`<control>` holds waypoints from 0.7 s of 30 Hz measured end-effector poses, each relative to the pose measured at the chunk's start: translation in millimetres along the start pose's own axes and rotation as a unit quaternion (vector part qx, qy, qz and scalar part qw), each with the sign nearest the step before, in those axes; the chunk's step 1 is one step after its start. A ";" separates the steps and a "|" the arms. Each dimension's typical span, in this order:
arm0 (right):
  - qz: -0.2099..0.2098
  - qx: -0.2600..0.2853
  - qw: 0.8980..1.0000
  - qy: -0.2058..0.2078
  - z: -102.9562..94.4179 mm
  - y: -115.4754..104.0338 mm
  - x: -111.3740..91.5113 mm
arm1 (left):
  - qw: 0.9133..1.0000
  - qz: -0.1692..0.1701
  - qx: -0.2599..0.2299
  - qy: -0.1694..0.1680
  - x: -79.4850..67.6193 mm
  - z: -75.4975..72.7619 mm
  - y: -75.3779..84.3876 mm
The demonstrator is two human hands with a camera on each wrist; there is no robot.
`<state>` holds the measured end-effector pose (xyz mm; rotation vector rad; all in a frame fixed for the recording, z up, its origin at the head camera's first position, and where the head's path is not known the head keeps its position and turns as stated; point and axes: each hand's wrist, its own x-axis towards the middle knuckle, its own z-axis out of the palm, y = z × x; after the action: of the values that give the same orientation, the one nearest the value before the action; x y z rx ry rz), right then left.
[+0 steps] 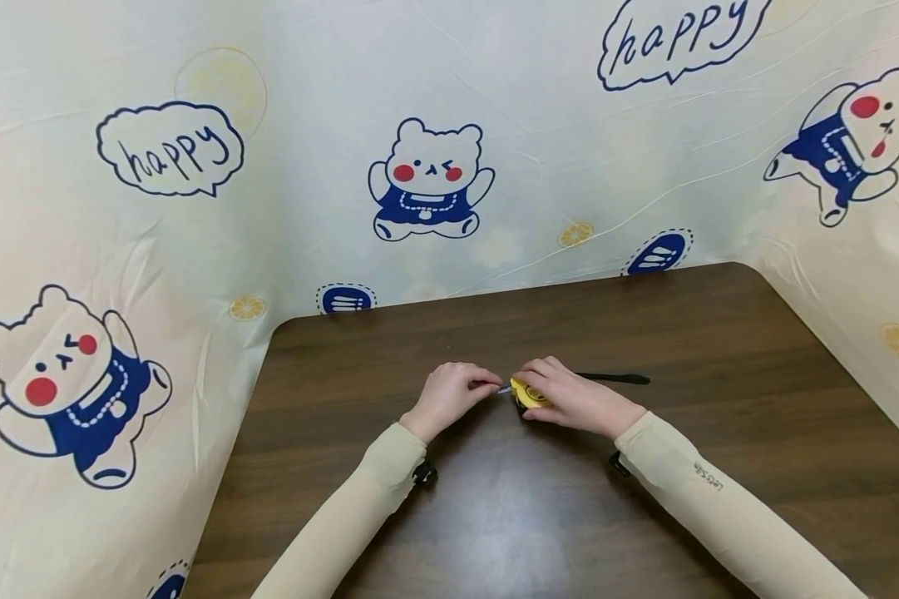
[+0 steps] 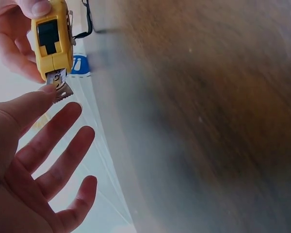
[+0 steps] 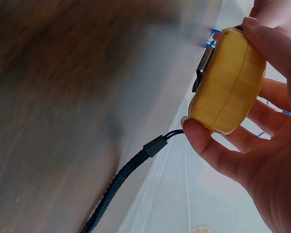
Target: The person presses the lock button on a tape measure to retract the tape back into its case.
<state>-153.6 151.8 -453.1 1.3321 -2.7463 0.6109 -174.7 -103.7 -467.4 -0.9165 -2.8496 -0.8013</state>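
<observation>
A yellow tape measure with a black lock switch is held just above the table by my right hand. In the right wrist view, the thumb and fingers go around its yellow case. A short length of metal blade sticks out of the case mouth. My left hand pinches this blade close to its end hook, with the thumb on the blade and the other fingers spread. A black wrist strap hangs from the case; its far part lies behind my right hand in the head view.
The hands are over the middle of a dark wooden table with rounded far corners. A pale printed cloth with bears and lettering stands around its back and sides. Dark wrist devices sit on both sleeved forearms.
</observation>
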 end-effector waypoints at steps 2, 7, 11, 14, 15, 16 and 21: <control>-0.001 0.003 1.000 -0.001 0.5 -0.7 0.7 | 1.000 0.000 -0.001 -0.001 0.4 0.7 0.6; -0.002 0.008 1.000 -0.003 1.9 -2.7 1.3 | 1.000 0.003 0.002 -0.002 0.9 2.4 2.7; -0.005 0.008 1.000 -0.004 2.7 -3.6 1.4 | 1.000 0.006 0.003 0.000 1.2 3.6 4.3; -0.005 0.005 1.000 -0.005 2.8 -3.6 1.4 | 1.000 0.009 0.007 0.003 1.7 4.3 4.9; -0.005 0.004 1.000 -0.005 2.8 -3.5 1.4 | 1.000 0.009 0.008 0.004 1.9 4.5 4.9; -0.004 0.004 1.000 -0.006 2.8 -3.4 1.5 | 1.000 0.010 0.011 0.004 2.1 4.7 5.1; -0.003 0.007 1.000 -0.010 3.2 -3.1 1.8 | 1.000 0.017 0.017 0.009 2.7 4.8 7.1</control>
<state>-152.0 147.6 -454.7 1.3554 -2.7578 0.6212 -172.4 -95.0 -467.7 -0.9443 -2.8149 -0.7523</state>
